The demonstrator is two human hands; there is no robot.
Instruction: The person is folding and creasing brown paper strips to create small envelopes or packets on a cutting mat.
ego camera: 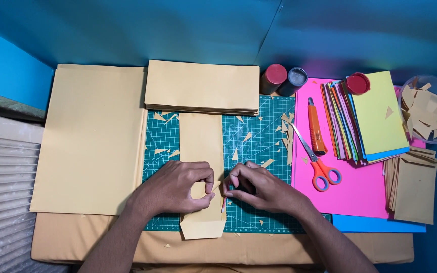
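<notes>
A long tan paper envelope piece (201,146) lies upright on the green cutting mat (259,136). My left hand (175,188) rests on its lower part, thumb and forefinger pinching at its right edge. My right hand (259,186) meets it there, fingertips pressed on the same edge of the tan strip near the fold. The strip's bottom end sticks out below both hands past the mat's front edge.
A stack of tan envelopes (202,87) lies at the mat's far edge, large tan sheets (93,139) to the left. Right: orange scissors (317,164), orange craft knife (316,126), pink sheet (350,192), coloured paper stack (370,119), two bottles (283,79), bowl of scraps (428,108), small tan envelopes (413,184).
</notes>
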